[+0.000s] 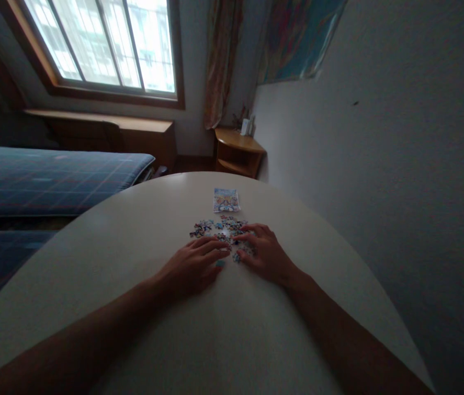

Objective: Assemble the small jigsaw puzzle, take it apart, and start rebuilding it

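Note:
Small multicoloured jigsaw puzzle pieces (203,226) lie in a loose heap on the round white table (150,203). My left hand (194,264) rests at the near left of the heap, its fingers stretched out over the closest pieces. By its thumb lies a teal piece (220,264). On the right side, my right hand (264,253) is spread over the heap, with pieces showing between its thumb and fingers. Some pieces are hidden under both hands. Just beyond the heap sits a printed picture card or packet (226,200).
A bed with a blue plaid mattress (55,181) stands beyond the table's left edge. Past the far edge are a wooden corner shelf (238,140) and a long desk (133,122) under the window (108,44). A pale wall (380,164) runs along the right.

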A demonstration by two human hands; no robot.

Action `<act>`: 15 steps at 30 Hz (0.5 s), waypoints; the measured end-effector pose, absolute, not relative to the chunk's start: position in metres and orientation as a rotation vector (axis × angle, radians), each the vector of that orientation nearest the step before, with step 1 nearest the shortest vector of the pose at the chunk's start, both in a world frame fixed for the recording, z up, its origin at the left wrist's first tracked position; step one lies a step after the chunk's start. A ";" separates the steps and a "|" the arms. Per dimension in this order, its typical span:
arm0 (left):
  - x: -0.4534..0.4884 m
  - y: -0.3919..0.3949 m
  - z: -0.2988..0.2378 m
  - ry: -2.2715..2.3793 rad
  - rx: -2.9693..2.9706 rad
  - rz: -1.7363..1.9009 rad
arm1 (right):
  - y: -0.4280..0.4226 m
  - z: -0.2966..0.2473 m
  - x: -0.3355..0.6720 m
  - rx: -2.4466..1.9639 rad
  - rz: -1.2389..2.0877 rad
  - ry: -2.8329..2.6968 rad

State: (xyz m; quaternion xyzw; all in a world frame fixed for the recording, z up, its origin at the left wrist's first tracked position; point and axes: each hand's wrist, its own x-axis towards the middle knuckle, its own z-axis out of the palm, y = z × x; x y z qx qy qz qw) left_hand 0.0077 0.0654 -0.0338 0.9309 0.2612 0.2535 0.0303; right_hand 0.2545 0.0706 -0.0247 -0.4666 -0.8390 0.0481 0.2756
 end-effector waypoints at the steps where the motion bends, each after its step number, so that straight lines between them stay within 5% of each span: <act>1: 0.008 0.065 -0.034 0.813 2.883 0.752 | 0.070 -0.025 0.255 -1.256 0.118 -2.260; 15: 0.009 0.062 -0.038 0.989 2.862 0.733 | 0.070 -0.026 0.252 -1.574 -0.008 -2.134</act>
